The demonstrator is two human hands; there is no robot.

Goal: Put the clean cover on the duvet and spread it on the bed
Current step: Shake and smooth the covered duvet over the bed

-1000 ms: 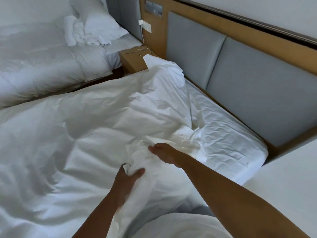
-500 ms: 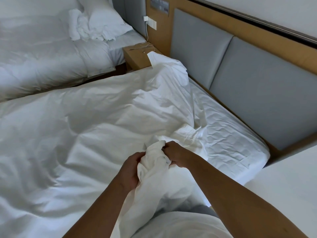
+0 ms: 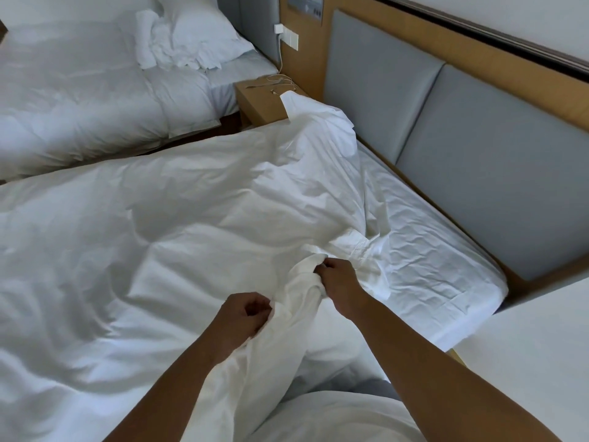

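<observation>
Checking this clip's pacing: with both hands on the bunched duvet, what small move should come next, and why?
Probably draw the bunch out toward the headboard: the right hand grips a gathered wad of the duvet, the left hand holds it lower down, and the mattress there lies uncovered.

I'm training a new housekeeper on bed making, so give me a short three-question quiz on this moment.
1. True or false: the left hand and the right hand both grip the bunched cover.
2. What lies on the nightstand? A a cable, B a lamp, C a book.
3. Fill in: the bare sheet shows beside the grey padded ____.
Key: 1 true; 2 A; 3 headboard.
</observation>
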